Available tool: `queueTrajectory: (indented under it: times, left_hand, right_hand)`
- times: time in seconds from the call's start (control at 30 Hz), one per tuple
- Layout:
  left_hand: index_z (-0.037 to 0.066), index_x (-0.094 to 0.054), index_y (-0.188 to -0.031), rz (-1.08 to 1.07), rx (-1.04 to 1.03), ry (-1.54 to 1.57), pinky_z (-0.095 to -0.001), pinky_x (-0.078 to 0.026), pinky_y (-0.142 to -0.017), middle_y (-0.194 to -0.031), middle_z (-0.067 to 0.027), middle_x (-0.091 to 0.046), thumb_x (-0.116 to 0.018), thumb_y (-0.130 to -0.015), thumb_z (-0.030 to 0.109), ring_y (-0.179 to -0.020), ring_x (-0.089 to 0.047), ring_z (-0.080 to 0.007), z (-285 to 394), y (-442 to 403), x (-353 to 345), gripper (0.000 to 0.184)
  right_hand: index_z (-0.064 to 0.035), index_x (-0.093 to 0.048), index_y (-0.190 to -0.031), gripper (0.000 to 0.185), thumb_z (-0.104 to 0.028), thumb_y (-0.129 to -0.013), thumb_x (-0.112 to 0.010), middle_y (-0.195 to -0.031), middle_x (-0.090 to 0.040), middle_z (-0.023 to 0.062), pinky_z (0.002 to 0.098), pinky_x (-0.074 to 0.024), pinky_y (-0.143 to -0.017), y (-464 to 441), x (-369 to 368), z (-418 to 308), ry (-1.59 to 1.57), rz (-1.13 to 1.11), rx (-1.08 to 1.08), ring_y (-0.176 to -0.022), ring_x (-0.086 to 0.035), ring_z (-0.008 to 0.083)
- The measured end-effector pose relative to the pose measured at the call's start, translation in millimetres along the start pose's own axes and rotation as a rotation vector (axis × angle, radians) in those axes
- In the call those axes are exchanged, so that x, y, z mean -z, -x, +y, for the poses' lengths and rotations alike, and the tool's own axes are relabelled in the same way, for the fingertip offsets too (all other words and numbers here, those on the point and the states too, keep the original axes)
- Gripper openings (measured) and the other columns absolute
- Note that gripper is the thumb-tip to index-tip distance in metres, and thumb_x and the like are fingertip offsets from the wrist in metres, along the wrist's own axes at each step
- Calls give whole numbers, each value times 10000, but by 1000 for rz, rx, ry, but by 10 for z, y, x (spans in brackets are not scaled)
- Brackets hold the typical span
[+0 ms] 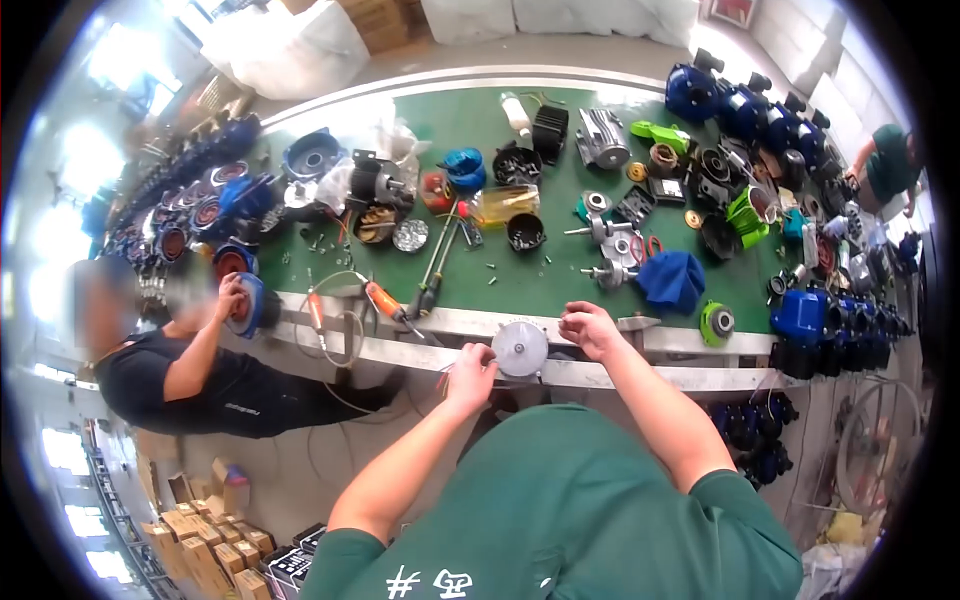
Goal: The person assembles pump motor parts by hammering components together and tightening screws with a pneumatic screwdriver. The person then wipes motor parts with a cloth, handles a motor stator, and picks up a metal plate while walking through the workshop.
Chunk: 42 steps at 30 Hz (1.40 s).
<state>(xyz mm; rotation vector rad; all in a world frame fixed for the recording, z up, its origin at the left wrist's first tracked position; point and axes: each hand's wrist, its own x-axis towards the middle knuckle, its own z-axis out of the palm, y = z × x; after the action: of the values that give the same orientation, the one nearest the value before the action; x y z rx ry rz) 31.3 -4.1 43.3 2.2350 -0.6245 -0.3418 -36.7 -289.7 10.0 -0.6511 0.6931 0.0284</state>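
Green shirt cloth lies nearest us, and beyond it our two hands flank a pale grey disc, which sits at the near edge of the counter, roughly midway between its left and right ends. Our left hand is at the disc's left rim, fingers bent inward; whether they pinch the rim or only rest against it, we cannot tell. Our right hand is apart from the disc, to its right, fingers curled and drawn close; we cannot see whether anything small is between them.

To work well here, we would steady the disc with the left fingers low on its rim, leaving its middle open to the right hand. So close to the edge, it could tip towards us, so light, level pressure seems wise. Loose screws lie farther in, an orange driver near the edge leftward and a blue cloth rightward; our forearms should stay clear of all three.
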Motion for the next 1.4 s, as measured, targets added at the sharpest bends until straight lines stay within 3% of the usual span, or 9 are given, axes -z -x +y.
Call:
queueTrajectory:
  times: [0.37,0.5,0.6,0.63,0.8,1.0,1.2,1.33,1.4]
  left_hand:
    - [16,-635,-887,151,11,-49,-378,-535,-717,-864,-121,-638,-778,-777,91,-792,-656,-257,-259,147,-324,195]
    - [5,-630,-872,141,112,32,-365,-536,-709,-866,-122,-639,-796,-758,78,-776,-656,-248,-261,125,-318,214]
    - [-6,-626,-839,183,174,105,-358,-536,-710,-861,-121,-638,-814,-737,69,-757,-653,-241,-259,127,-312,226]
    - [-10,-625,-818,187,176,89,-356,-535,-708,-857,-122,-636,-820,-729,67,-748,-651,-238,-263,129,-303,228]
    - [-16,-637,-780,200,126,51,-359,-525,-694,-859,-139,-629,-803,-741,53,-749,-647,-260,-284,144,-332,184]
    - [-17,-686,-848,166,69,39,-344,-554,-778,-918,-141,-638,-760,-766,-1,-844,-687,-263,-258,183,-335,111]
    - [3,-719,-909,140,85,61,-350,-549,-825,-958,-150,-656,-736,-779,-6,-878,-687,-273,-277,194,-324,131]
    - [34,-722,-893,126,114,90,-410,-515,-856,-938,-149,-652,-725,-795,85,-940,-650,-320,-323,197,-369,111]
    - [38,-721,-897,127,130,82,-416,-516,-860,-929,-151,-654,-732,-790,124,-940,-646,-318,-332,182,-364,138]
  right_hand:
    - [70,-592,-1077,313,46,-779,-682,-929,-682,144,342,-600,-708,-234,-183,126,495,-34,70,-814,-700,224]
    - [43,-670,-1010,284,2,-729,-678,-878,-703,122,330,-558,-714,-206,-330,71,902,-37,152,-783,-684,204]
    - [2,-716,-1000,280,-66,-729,-690,-904,-710,142,342,-559,-767,-187,-413,36,1387,-100,310,-813,-693,234]
    - [-32,-742,-999,276,-136,-752,-677,-933,-712,162,376,-553,-837,-152,-447,18,1477,-95,348,-873,-697,292]
    - [-44,-749,-1007,258,-208,-849,-627,-1055,-683,203,421,-523,-926,-118,-410,90,1531,-68,315,-1034,-658,347]
    - [-27,-678,-964,213,-175,-917,-532,-995,-638,213,474,-533,-860,55,-378,154,1840,-220,604,-967,-651,391]
    - [-32,-683,-978,205,-145,-885,-540,-998,-655,195,464,-545,-852,68,-432,119,1939,-154,558,-974,-665,373]
    - [-53,-709,-833,249,-233,-888,-548,-874,-684,198,495,-571,-739,3,-433,125,2041,-132,609,-825,-692,393]
    - [-37,-702,-842,263,-239,-890,-540,-897,-677,209,485,-568,-761,104,-528,38,2062,-137,581,-860,-687,386]
